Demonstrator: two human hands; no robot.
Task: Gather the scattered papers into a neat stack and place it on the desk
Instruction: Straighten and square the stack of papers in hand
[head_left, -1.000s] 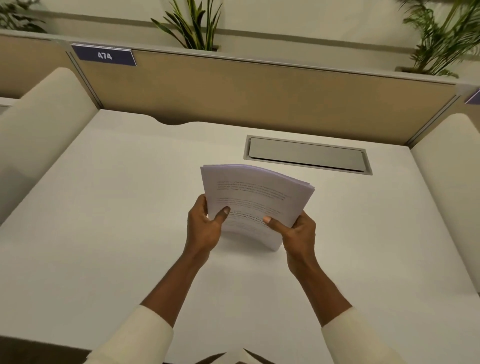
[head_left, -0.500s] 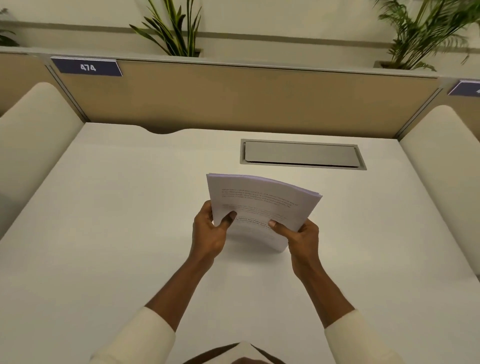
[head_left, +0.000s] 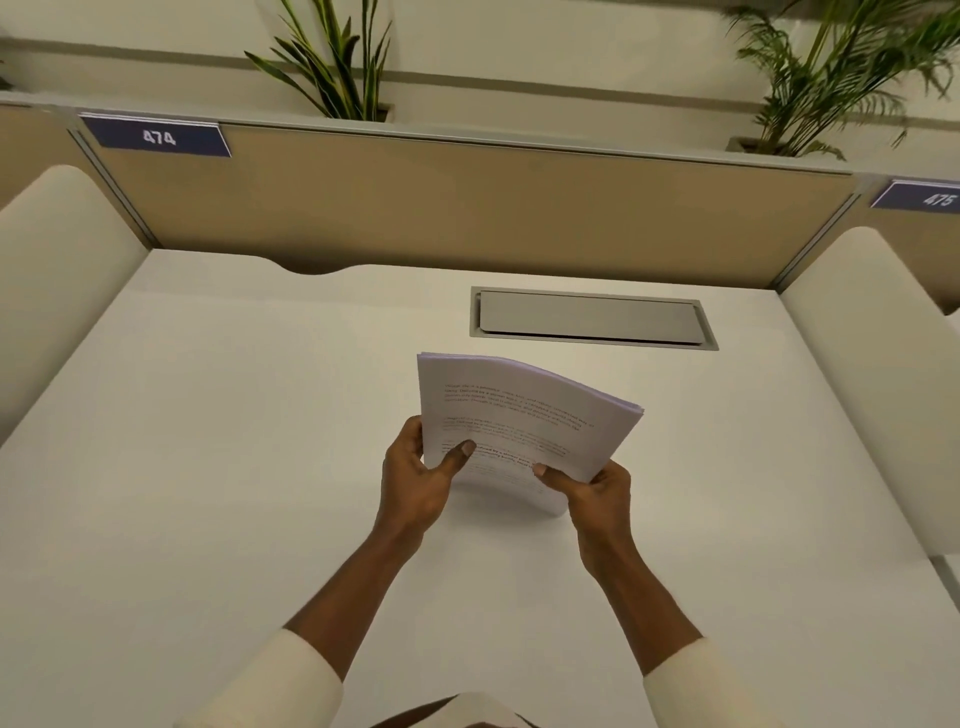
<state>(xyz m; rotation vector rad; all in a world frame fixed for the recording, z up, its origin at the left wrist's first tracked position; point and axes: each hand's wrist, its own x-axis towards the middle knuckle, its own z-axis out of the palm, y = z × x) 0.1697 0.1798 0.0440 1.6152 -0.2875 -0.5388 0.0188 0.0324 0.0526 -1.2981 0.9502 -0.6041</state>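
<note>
A stack of white printed papers (head_left: 519, 410) stands tilted on its lower edge on the white desk (head_left: 208, 467), leaning away from me. My left hand (head_left: 415, 480) grips its lower left side, thumb on the front sheet. My right hand (head_left: 592, 493) grips the lower right corner, thumb on the front too. The sheets' top edges line up closely and the stack bows slightly. No loose papers lie elsewhere on the desk.
A grey cable hatch (head_left: 592, 319) is set into the desk just behind the stack. A tan partition (head_left: 467, 208) closes the back, with labels 474 (head_left: 158, 137) and 475 (head_left: 935, 199). Padded cream dividers stand left (head_left: 57, 270) and right (head_left: 872, 353). Plants sit behind.
The stack and both hands stay together in the same grip. The view has shifted a little, so the papers sit slightly lower and more to the right in the frame.
</note>
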